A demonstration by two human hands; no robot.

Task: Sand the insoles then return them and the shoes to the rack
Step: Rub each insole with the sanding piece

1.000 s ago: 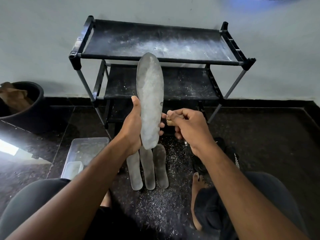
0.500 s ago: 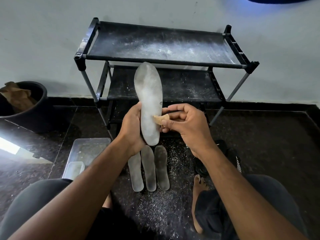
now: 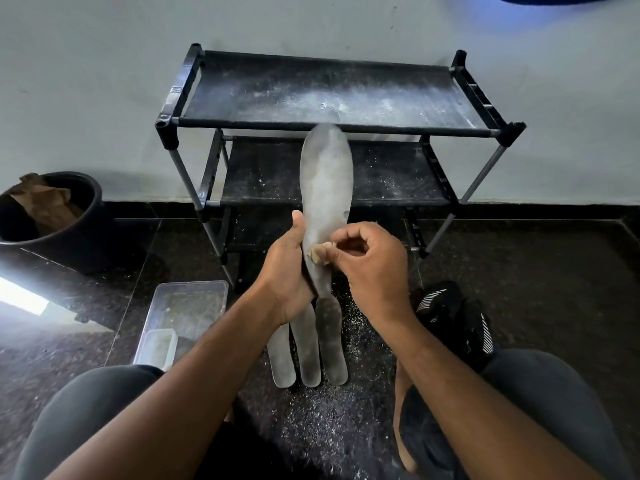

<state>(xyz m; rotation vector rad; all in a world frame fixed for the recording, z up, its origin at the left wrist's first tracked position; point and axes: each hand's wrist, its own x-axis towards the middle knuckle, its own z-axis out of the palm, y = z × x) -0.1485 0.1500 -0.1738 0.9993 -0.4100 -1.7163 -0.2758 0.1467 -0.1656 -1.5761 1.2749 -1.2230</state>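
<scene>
At the frame's centre your left hand (image 3: 287,271) wraps its grip round a grey insole (image 3: 325,188) held upright before the rack (image 3: 332,126). Your right hand (image 3: 374,268) pinches a sandpaper scrap (image 3: 317,252) against it. Three insoles (image 3: 308,351) lie below on the floor.

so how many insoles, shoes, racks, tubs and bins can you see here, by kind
insoles: 4, one held upright and three on the floor
shoes: 2 black
rack: 1
clear tub: 1
black bin: 1
total: 9
</scene>
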